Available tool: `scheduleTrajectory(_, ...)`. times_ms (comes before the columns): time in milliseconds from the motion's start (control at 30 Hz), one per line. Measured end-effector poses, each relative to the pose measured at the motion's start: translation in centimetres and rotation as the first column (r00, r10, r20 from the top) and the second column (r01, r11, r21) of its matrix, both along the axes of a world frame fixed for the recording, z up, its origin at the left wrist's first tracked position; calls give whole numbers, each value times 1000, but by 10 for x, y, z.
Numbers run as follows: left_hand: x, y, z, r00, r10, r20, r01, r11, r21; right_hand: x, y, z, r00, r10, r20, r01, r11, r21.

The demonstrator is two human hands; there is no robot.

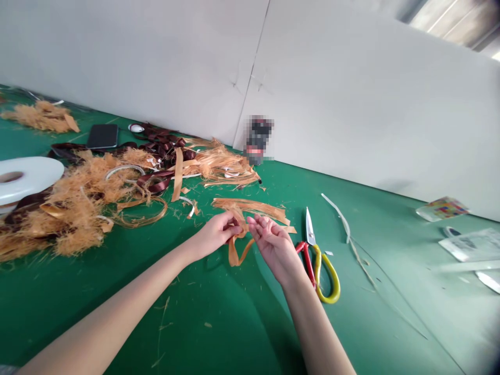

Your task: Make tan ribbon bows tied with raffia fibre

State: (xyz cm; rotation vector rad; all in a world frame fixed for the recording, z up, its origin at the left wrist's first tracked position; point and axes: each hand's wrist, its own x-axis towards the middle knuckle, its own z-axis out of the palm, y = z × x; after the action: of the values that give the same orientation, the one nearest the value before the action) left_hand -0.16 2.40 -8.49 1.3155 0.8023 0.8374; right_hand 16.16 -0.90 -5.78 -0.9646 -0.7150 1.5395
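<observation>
Left grip [214, 235] pinching tan strip [234, 255], right grip [273, 245] just beside — open

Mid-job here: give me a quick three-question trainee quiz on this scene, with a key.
1. True or false: the scissors lie to the right of the right hand.
2. What does the left hand grip? A) tan strip B) phone C) white roll
3. What two colours are the scissors' handles?

Key: 1 true; 2 A; 3 red and yellow.
</observation>
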Motion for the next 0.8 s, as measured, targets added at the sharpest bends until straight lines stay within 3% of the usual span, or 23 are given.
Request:
scheduleTrajectory(267,0,-2,6,998,40,51,-38,999,-31,2,-1,-5,997,64,46,-64,998,5)
scheduleTrajectory(433,3,-5,6,987,96,131,-78,988,-136,-4,-3,-6,982,101,163,-109,993,43)
scheduleTrajectory(633,0,-3,6,981,115,155,-90,983,-159,6,-1,-7,936,44,348,-99,985,142)
scheduleTrajectory(800,-2,-1,9,949,216,231,-186,972,-147,13,4,-8,846,-55,530,-94,963,251)
